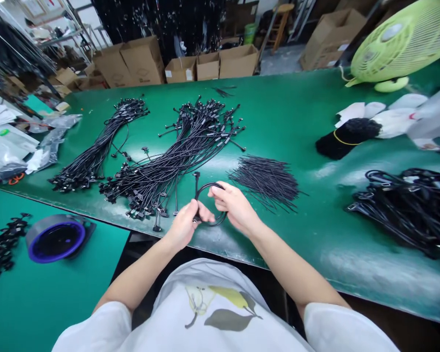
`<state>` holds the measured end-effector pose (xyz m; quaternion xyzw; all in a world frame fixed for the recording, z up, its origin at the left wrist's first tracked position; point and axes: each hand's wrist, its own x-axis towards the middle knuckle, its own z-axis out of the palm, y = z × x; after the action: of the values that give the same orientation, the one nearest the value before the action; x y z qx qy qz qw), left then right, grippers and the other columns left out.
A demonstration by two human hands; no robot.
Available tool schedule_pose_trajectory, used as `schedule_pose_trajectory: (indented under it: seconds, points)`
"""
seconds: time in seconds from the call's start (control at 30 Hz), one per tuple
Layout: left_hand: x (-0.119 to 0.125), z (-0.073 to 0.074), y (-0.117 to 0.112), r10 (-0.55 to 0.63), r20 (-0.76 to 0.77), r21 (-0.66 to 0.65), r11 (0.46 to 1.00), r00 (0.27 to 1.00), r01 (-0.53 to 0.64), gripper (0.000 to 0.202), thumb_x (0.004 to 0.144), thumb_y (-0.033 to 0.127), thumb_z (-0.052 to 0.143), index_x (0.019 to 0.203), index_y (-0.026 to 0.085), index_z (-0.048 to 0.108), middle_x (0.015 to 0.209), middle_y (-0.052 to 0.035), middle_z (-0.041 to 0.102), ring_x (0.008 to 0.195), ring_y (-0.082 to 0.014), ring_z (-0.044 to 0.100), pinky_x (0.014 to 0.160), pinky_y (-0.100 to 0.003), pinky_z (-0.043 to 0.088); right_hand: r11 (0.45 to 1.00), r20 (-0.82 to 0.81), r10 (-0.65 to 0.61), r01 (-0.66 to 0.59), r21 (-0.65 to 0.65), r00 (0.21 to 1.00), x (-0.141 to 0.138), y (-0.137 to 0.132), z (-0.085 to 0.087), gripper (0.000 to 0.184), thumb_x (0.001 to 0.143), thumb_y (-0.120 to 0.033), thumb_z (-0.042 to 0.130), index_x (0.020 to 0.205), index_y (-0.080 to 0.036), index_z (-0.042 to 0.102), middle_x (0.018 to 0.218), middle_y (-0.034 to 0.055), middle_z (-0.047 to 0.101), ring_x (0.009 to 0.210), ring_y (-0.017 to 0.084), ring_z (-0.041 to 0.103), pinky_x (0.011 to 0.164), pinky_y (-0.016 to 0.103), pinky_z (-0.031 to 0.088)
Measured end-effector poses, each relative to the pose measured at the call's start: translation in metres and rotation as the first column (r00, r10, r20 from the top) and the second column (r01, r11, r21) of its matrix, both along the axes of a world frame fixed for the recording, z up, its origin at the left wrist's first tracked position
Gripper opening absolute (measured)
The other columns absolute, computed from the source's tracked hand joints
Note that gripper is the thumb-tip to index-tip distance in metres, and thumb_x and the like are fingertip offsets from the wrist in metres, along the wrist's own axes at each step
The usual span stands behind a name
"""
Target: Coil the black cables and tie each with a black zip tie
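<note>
Both hands hold one black cable bent into a small loop just above the green table. My left hand pinches the loop's lower left side. My right hand is closed on its upper right side. One cable end with a plug sticks up at the top of the loop. A large pile of loose black cables lies just beyond my hands. To the right of them lies a heap of thin black ties.
A second cable bundle lies at the left. Coiled cables sit at the right, with a black tie bundle and white bags behind. A green fan, cardboard boxes and a tape roll are around.
</note>
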<state>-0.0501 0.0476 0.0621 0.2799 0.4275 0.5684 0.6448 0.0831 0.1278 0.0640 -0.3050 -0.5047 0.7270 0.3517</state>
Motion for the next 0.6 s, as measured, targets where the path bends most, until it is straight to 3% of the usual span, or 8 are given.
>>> schedule_pose_trajectory:
  seconds: [0.07, 0.17, 0.27, 0.33, 0.4, 0.5, 0.6]
  points:
    - [-0.007, 0.000, -0.002, 0.052, 0.083, -0.042, 0.998, 0.995, -0.048, 0.041, 0.083, 0.054, 0.062, 0.067, 0.018, 0.050, 0.061, 0.0037, 0.043, 0.061, -0.0116, 0.050, 0.076, -0.031, 0.048, 0.981, -0.137, 0.094, -0.115, -0.157, 0.986, 0.005, -0.004, 0.001, 0.034, 0.078, -0.046, 0.069, 0.070, -0.018, 0.050, 0.070, -0.0030, 0.041, 0.054, 0.007, 0.028, 0.043, 0.020, 0.024]
    - [-0.016, 0.001, -0.007, 0.011, 0.225, -0.090, 0.996, 0.974, 0.010, 0.034, 0.083, 0.045, 0.067, 0.072, 0.017, 0.052, 0.060, 0.0062, 0.037, 0.055, -0.0081, 0.043, 0.068, -0.026, 0.047, 0.972, -0.204, 0.094, -0.134, -0.193, 0.974, 0.008, -0.017, -0.004, 0.044, 0.077, -0.053, 0.070, 0.063, -0.018, 0.047, 0.079, 0.0011, 0.046, 0.071, 0.011, 0.046, 0.058, 0.022, 0.042]
    - [-0.012, -0.003, -0.015, 0.001, 0.243, -0.112, 0.993, 0.970, 0.027, 0.032, 0.083, 0.044, 0.067, 0.076, 0.015, 0.056, 0.060, 0.0059, 0.040, 0.056, -0.0081, 0.047, 0.069, -0.026, 0.048, 0.976, -0.209, -0.098, 0.053, -0.213, 0.973, 0.001, -0.032, -0.014, 0.055, 0.077, -0.063, 0.065, 0.058, -0.018, 0.040, 0.080, 0.0018, 0.049, 0.075, 0.012, 0.049, 0.070, 0.026, 0.048]
    - [-0.004, -0.008, -0.021, -0.050, 0.199, -0.131, 0.988, 0.979, 0.077, 0.039, 0.084, 0.052, 0.063, 0.078, 0.014, 0.059, 0.064, 0.0021, 0.050, 0.067, -0.0118, 0.056, 0.078, -0.029, 0.048, 0.945, -0.226, -0.278, 0.223, -0.239, 0.934, -0.005, -0.039, -0.019, 0.057, 0.077, -0.064, 0.065, 0.056, -0.019, 0.038, 0.071, -0.0004, 0.046, 0.071, 0.012, 0.049, 0.072, 0.025, 0.049]
    - [0.004, -0.013, -0.028, -0.127, 0.166, -0.120, 0.982, 0.978, 0.147, 0.047, 0.085, 0.060, 0.055, 0.076, 0.013, 0.059, 0.066, -0.0004, 0.054, 0.075, -0.0151, 0.060, 0.085, -0.033, 0.047, 0.920, -0.244, -0.359, 0.298, -0.253, 0.901, -0.010, -0.042, -0.019, 0.048, 0.076, -0.062, 0.067, 0.063, -0.019, 0.050, 0.071, -0.0005, 0.050, 0.078, 0.013, 0.054, 0.079, 0.027, 0.050]
    - [0.009, -0.019, -0.034, -0.254, 0.112, -0.078, 0.961, 0.961, 0.264, 0.051, 0.086, 0.062, 0.052, 0.068, 0.015, 0.053, 0.057, 0.0032, 0.046, 0.062, -0.0129, 0.056, 0.081, -0.033, 0.045, 0.948, -0.260, -0.233, 0.159, -0.277, 0.937, -0.011, -0.046, -0.012, 0.047, 0.077, -0.063, 0.066, 0.092, -0.019, 0.065, 0.089, 0.0038, 0.063, 0.092, 0.017, 0.061, 0.087, 0.033, 0.052]
    - [0.007, -0.023, -0.038, -0.377, -0.009, -0.061, 0.925, 0.926, 0.375, 0.050, 0.084, 0.063, 0.055, 0.067, 0.016, 0.050, 0.055, 0.0036, 0.045, 0.057, -0.0127, 0.052, 0.070, -0.030, 0.043, 0.956, -0.241, -0.106, 0.032, -0.293, 0.965, -0.007, -0.052, -0.006, 0.055, 0.076, -0.069, 0.063, 0.092, -0.016, 0.062, 0.084, 0.0053, 0.064, 0.072, 0.014, 0.062, 0.067, 0.028, 0.055]
